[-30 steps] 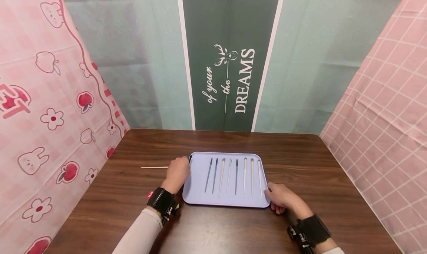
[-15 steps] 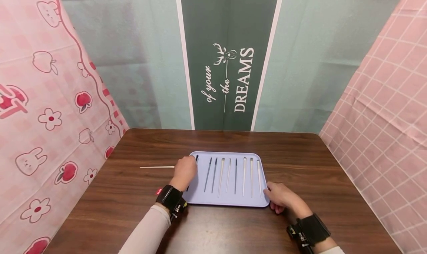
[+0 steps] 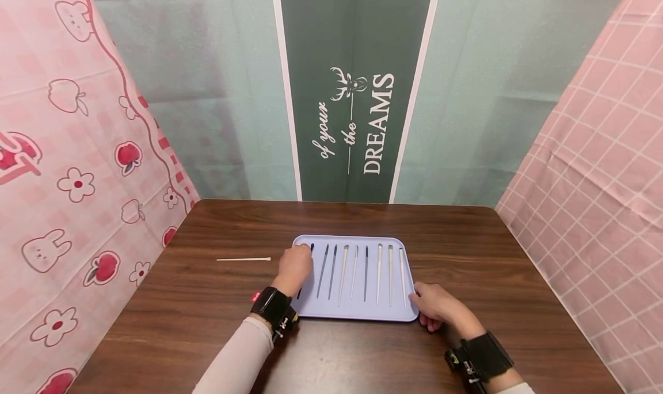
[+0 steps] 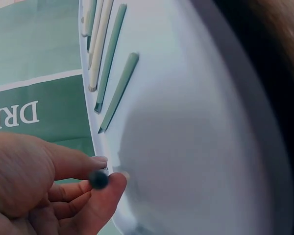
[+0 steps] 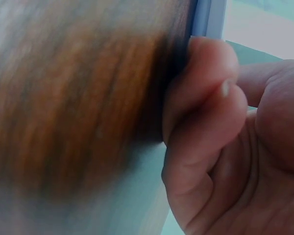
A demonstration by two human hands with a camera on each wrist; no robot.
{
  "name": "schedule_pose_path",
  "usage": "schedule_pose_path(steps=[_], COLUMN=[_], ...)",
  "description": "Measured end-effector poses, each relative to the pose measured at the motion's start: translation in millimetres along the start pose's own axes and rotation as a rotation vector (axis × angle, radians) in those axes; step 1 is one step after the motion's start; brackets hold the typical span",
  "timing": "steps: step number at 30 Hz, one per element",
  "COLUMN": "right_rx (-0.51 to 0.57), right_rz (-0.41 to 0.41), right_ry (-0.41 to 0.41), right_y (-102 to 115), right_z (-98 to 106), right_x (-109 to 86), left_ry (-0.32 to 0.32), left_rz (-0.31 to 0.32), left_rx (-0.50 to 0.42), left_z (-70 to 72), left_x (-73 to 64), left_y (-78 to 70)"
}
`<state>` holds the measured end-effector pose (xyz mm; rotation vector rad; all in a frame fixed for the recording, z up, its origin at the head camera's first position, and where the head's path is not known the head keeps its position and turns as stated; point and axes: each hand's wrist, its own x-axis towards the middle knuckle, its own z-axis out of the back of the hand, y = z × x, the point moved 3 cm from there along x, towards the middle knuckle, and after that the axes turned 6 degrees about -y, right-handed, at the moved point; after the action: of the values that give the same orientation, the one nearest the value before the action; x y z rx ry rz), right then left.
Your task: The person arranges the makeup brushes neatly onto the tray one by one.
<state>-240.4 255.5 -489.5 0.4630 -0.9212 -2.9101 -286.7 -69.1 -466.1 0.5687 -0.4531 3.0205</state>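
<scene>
My left hand is over the left end of a lilac tray. Its thumb and forefinger pinch a dark, slim brush, whose tip shows past the knuckles in the head view. The brush's dark round end faces the camera in the left wrist view. Several slim brushes, pale ones and blue-grey ones, lie side by side on the tray. At the tray's lower right corner, my right hand grips the rim; the right wrist view has its curled fingers against the tray's edge.
A single pale brush lies crosswise on the brown wooden table, left of the tray. Behind the table hangs a green curtain with lettering, and pink cloths hang on both sides.
My left hand has moved right with the dark brush, from beside the tray to over its left end. The pale brush on the table is now fully uncovered. My right hand stays put.
</scene>
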Motion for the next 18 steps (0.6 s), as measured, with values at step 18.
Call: schedule_pose_path(steps=[18], right_rx=[-0.002], right_rz=[-0.006], right_ry=[0.000], right_y=[-0.7], right_z=[-0.2], right_x=[-0.4], left_ry=[0.070], left_rz=[-0.004], left_rx=[0.046], left_z=[-5.5], left_x=[3.1], left_y=[-11.1])
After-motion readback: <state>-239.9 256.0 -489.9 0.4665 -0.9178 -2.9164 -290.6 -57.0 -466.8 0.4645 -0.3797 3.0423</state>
